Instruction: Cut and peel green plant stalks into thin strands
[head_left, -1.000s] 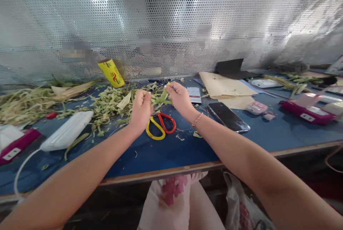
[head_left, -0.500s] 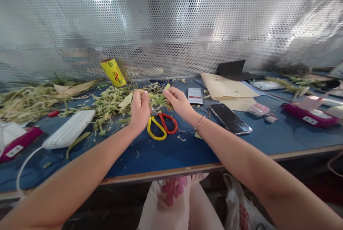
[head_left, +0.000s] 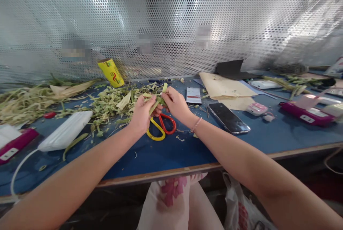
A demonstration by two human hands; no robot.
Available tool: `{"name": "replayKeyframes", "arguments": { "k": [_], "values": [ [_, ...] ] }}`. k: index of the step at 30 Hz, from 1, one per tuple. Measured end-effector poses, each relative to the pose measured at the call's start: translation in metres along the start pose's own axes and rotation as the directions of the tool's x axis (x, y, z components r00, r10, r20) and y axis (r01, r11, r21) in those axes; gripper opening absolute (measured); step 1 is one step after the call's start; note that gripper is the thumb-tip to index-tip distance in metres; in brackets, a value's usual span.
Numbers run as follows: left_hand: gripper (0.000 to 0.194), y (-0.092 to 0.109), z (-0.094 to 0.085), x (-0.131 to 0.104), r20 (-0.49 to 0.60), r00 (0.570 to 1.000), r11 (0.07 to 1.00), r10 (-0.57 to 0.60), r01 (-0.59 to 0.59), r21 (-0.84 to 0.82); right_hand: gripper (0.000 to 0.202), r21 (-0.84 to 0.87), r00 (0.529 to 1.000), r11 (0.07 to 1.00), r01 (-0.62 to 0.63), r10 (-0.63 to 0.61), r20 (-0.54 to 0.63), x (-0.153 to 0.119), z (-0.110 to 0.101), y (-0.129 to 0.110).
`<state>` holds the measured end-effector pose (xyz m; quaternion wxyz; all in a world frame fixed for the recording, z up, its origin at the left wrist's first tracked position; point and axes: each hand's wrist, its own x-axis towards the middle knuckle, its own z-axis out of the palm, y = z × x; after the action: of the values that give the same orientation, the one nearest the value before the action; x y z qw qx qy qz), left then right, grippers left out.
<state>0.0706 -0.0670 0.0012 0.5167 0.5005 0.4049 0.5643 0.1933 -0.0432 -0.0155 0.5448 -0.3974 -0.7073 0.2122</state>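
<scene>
A strip of pale green plant leaf (head_left: 154, 105) stretches between my two hands above the blue table. My left hand (head_left: 142, 113) is closed on its left part, thumb on top. My right hand (head_left: 175, 104) pinches it near the right end, where a short piece sticks up past the fingers. Just below my hands lie scissors (head_left: 168, 124) with one yellow and one red handle; their blades are hidden. A heap of cut green plant scraps (head_left: 112, 104) lies left of and behind my left hand.
Left stand a white packet-like object (head_left: 65, 131) with a cord and a magenta device (head_left: 18, 146). A yellow tube (head_left: 111, 73) leans near the perforated metal screen (head_left: 171, 15). To the right are a small white card box (head_left: 193, 95), a phone (head_left: 229, 118), brown paper (head_left: 227, 87) and a pink case (head_left: 256, 108).
My hands have come closer together, the right one moving left and turning inward. The leaf strip between them is now more bunched, and the fingers cover more of the scissors.
</scene>
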Motion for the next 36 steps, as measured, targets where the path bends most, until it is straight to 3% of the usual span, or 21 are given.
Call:
{"name": "replayKeyframes", "arguments": {
  "k": [3, 5, 13, 17, 25, 32, 36],
  "values": [
    [0.019, 0.001, 0.002, 0.002, 0.011, 0.985, 0.979, -0.172, 0.173, -0.112, 0.025, -0.064, 0.997, 0.997, 0.046, -0.050, -0.056, 0.000, 0.000, 0.000],
    [0.019, 0.001, 0.001, 0.004, 0.039, 0.975, 0.968, -0.218, 0.221, -0.117, 0.024, -0.095, 0.994, 0.992, 0.086, -0.091, -0.054, 0.000, 0.000, 0.002],
    [0.019, -0.002, 0.002, 0.004, -0.001, 0.983, 0.976, -0.185, 0.184, -0.117, 0.015, -0.190, 0.988, 0.971, 0.147, -0.137, 0.064, -0.006, 0.001, -0.001],
    [0.019, -0.004, 0.002, 0.003, -0.002, 0.990, 0.987, -0.140, 0.139, -0.077, 0.013, -0.184, 0.988, 0.974, 0.133, -0.116, 0.101, -0.007, 0.006, -0.005],
    [0.026, -0.012, 0.000, 0.009, -0.016, 0.995, 0.995, 0.095, -0.095, -0.006, 0.020, 0.123, 1.000, 0.992, -0.009, 0.012, -0.025, 0.002, 0.007, -0.011],
    [0.027, -0.012, -0.002, 0.010, -0.010, 0.985, 0.970, 0.174, -0.169, 0.172, 0.019, 0.345, 0.977, 0.925, -0.156, 0.197, -0.085, 0.008, 0.011, -0.001],
    [0.023, -0.013, -0.004, 0.010, 0.018, 0.954, 0.907, 0.298, -0.289, 0.307, 0.023, 0.430, 0.956, 0.876, -0.217, 0.280, -0.087, 0.010, 0.012, 0.004]
  ]
}}
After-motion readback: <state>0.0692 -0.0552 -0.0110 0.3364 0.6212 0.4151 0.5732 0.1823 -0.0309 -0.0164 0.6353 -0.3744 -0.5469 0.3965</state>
